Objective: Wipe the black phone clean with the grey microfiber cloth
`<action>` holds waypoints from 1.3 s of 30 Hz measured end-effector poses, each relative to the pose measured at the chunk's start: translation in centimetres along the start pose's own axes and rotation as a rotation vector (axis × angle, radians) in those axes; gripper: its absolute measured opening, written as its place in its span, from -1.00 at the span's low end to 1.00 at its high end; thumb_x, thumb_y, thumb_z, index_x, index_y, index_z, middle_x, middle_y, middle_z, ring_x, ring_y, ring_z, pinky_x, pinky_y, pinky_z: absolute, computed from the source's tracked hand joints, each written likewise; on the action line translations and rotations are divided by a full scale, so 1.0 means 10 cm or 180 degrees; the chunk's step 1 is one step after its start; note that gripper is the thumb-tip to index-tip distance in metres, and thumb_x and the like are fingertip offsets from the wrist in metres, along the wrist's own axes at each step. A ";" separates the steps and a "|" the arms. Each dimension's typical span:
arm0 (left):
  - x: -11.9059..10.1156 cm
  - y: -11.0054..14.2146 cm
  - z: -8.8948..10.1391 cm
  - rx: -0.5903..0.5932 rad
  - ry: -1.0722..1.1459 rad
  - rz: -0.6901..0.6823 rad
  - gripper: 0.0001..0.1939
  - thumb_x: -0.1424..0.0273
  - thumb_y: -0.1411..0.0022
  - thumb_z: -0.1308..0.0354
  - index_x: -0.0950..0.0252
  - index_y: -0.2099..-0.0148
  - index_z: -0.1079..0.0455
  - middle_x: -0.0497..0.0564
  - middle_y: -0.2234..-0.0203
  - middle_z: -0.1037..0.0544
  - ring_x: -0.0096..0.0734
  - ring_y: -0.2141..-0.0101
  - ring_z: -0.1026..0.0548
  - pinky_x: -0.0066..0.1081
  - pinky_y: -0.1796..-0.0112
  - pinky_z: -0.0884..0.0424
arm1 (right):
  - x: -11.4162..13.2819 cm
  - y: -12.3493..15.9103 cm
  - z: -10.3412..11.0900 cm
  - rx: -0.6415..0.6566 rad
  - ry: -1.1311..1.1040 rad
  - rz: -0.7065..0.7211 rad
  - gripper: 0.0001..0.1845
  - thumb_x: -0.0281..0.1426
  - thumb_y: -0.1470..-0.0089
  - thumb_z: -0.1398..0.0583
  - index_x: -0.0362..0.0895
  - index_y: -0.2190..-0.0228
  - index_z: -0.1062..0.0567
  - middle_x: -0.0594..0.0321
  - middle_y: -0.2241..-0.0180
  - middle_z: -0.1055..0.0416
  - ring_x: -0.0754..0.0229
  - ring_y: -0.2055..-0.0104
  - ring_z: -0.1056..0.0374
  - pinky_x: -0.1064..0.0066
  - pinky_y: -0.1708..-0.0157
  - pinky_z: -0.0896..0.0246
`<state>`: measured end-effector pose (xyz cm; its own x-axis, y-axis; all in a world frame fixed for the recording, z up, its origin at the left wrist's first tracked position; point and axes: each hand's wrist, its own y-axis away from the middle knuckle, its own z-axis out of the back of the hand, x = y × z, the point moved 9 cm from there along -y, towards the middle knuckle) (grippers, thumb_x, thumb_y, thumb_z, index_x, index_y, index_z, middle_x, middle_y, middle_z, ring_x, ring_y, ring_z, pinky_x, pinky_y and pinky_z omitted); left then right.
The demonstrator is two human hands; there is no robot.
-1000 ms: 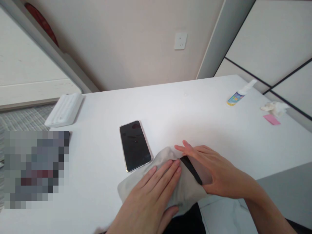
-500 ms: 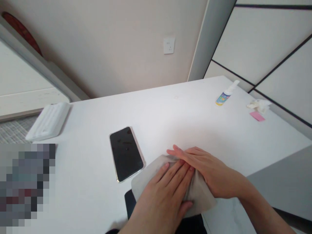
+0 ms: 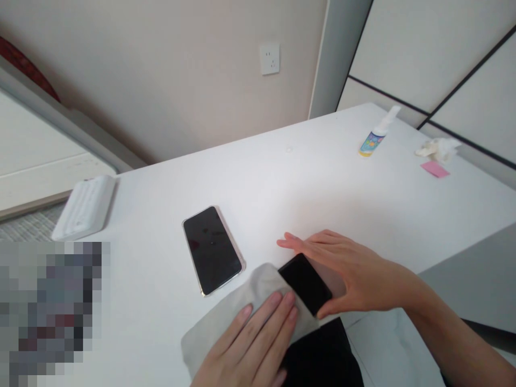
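Observation:
A grey cloth (image 3: 226, 312) lies over most of a black phone (image 3: 308, 285), whose right end shows bare. My left hand (image 3: 258, 333) presses the cloth onto it, fingers close together, with the thumb partly hidden below. At the bare end, my right hand (image 3: 355, 274) spans the phone, its thumb at the near corner and its fingers by the far edge. A second phone (image 3: 213, 250) in a clear case rests face up on the table, left of my hands and just beyond the cloth.
The white table (image 3: 141, 301) meets the wall at the back. A spray bottle (image 3: 377, 134), a crumpled tissue (image 3: 439, 148) and a pink slip (image 3: 434, 169) are at the right rear. A white case (image 3: 86, 207) sits at the left edge, above a blurred-out patch (image 3: 52, 312).
My left hand has slid the cloth down and left, uncovering the phone's right end. My right hand stays near that end. The view has shifted slightly.

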<state>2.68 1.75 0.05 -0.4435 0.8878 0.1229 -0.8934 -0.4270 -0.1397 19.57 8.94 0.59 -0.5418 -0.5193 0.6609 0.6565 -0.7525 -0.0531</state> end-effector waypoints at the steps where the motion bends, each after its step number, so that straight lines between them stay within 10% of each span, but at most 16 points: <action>1: -0.01 -0.17 -0.01 0.0007 0.0059 0.0117 -0.48 0.26 -0.59 0.09 0.25 -0.49 -0.19 -0.14 -0.49 -0.20 -0.37 -0.53 0.12 -0.25 -0.49 0.34 | 0.00 0.00 0.01 -0.0016 0.0001 -0.0015 0.15 -0.13 -0.23 -0.37 0.08 -0.52 0.20 0.16 -0.46 -0.16 -0.01 -0.31 -0.29 0.14 -0.33 -0.11; 7: 0.06 -0.68 0.02 -0.0062 0.0242 0.0307 -0.28 -0.01 -0.58 0.20 0.34 -0.55 -0.01 -0.02 -0.49 -0.18 -0.31 -0.39 -0.30 -0.22 -0.28 -0.35 | 0.06 0.03 0.04 -0.0127 -0.0146 0.0079 -0.15 -0.42 -0.39 -0.08 0.06 -0.53 0.17 0.15 -0.49 -0.10 0.03 -0.36 -0.25 0.11 -0.35 -0.10; 15: 0.18 0.16 0.08 -0.0216 -0.0339 0.0142 -0.43 0.19 -0.59 0.16 0.41 -0.41 -0.29 0.11 -0.41 -0.35 -0.26 -0.30 -0.41 -0.19 -0.47 0.18 | -0.02 0.00 0.00 -0.0009 0.0034 -0.0134 0.23 0.03 -0.14 -0.42 0.07 -0.52 0.15 0.09 -0.48 -0.10 -0.06 -0.34 -0.28 0.13 -0.35 -0.09; 24: 0.10 -0.63 0.02 -0.0263 0.0004 0.0463 -0.34 0.12 -0.61 0.32 0.41 -0.47 -0.19 0.09 -0.43 -0.30 -0.28 -0.31 -0.44 -0.27 -0.13 -0.51 | -0.05 0.02 0.00 -0.0133 0.0001 -0.0282 0.44 -0.36 0.02 -0.50 0.06 -0.52 0.33 0.15 -0.47 -0.13 -0.04 -0.40 -0.22 0.17 -0.35 -0.12; 39: 0.16 -0.58 0.11 -0.0402 0.0551 0.0428 -0.41 0.12 -0.61 0.18 0.35 -0.46 -0.22 0.01 -0.41 -0.33 -0.28 -0.36 -0.37 -0.26 -0.22 -0.50 | -0.03 0.01 0.04 -0.0452 0.0305 -0.0348 0.44 -0.22 0.08 -0.55 0.06 -0.50 0.22 0.06 -0.44 -0.15 -0.11 -0.41 -0.13 0.06 -0.37 -0.14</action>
<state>7.02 5.49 2.09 -0.5293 0.8452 -0.0736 -0.8063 -0.5281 -0.2664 20.02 9.15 0.70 -0.6577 -0.4625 0.5945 0.5141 -0.8525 -0.0944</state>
